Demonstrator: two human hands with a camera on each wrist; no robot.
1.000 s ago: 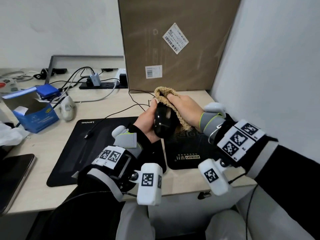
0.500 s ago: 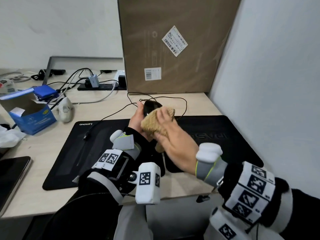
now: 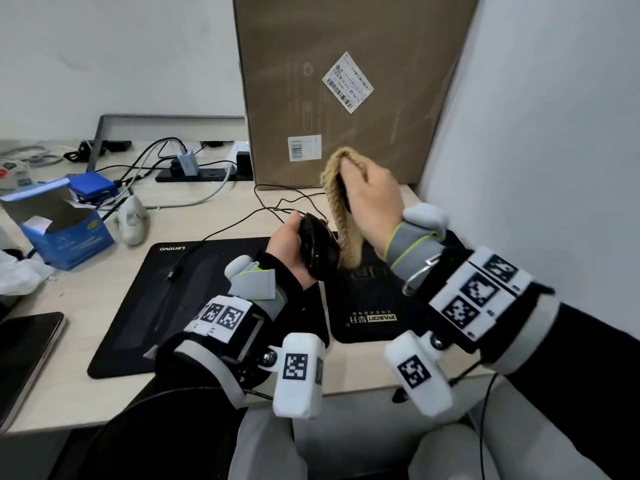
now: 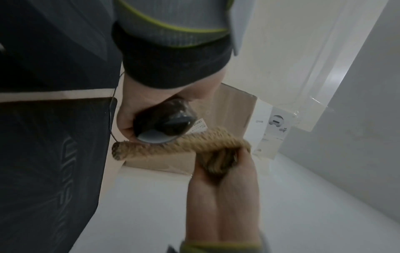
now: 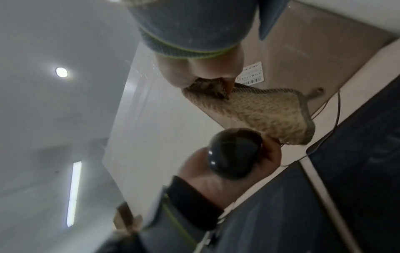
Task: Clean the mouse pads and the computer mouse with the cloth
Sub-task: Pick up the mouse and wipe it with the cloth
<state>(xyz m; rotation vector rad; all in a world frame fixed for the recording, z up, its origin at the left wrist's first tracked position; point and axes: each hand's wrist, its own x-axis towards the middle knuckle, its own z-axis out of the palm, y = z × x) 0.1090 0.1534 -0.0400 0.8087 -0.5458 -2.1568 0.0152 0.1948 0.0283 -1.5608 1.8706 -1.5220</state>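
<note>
My left hand grips a glossy black wired mouse and holds it up above the desk, tilted on its side. In the wrist views the mouse sits in that palm. My right hand pinches a tan knitted cloth by its top; the cloth hangs down beside the mouse, its lower end close to it. Below lie two black mouse pads: a large Lenovo pad on the left and a smaller pad on the right.
A tall cardboard box stands at the back against the grey wall on the right. A blue carton, a white mouse, cables and a power strip fill the back left. A dark tablet lies at the left edge.
My right hand has lifted the cloth off the mouse and raised it up and to the right. The left hand has lowered and turned the mouse slightly.
</note>
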